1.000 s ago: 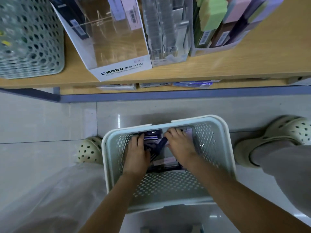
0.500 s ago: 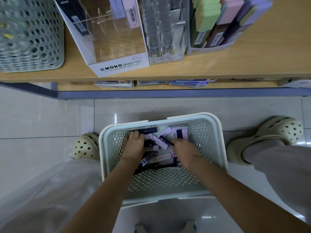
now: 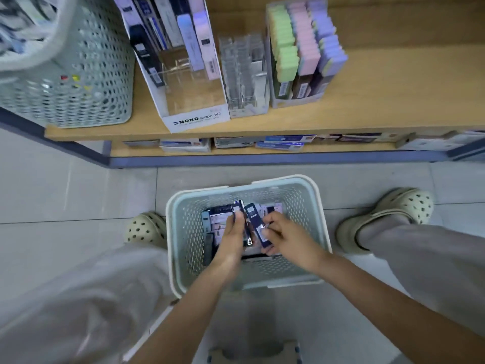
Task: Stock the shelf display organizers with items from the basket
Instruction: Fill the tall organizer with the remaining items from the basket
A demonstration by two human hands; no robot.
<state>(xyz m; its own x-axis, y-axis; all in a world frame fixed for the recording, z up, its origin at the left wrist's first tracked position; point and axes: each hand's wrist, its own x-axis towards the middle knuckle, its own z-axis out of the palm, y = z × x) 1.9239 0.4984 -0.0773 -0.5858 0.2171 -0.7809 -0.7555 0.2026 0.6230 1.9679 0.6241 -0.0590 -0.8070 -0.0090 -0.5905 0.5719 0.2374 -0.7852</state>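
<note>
We log both hands in the basket: left hand curls its fingers round a small stack of packs; right hand pinches one navy pack just beside it, long axes pointing away from us. MONO organizer sits on the shelf ahead, slightly left — we judge the left hand nearer.

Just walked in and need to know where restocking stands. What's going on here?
A person stands over a basket on the floor, both hands inside it. The left hand holds a few slim packets; the right hand grips a dark blue packet. The white display box on the shelf above is only partly filled.
</note>
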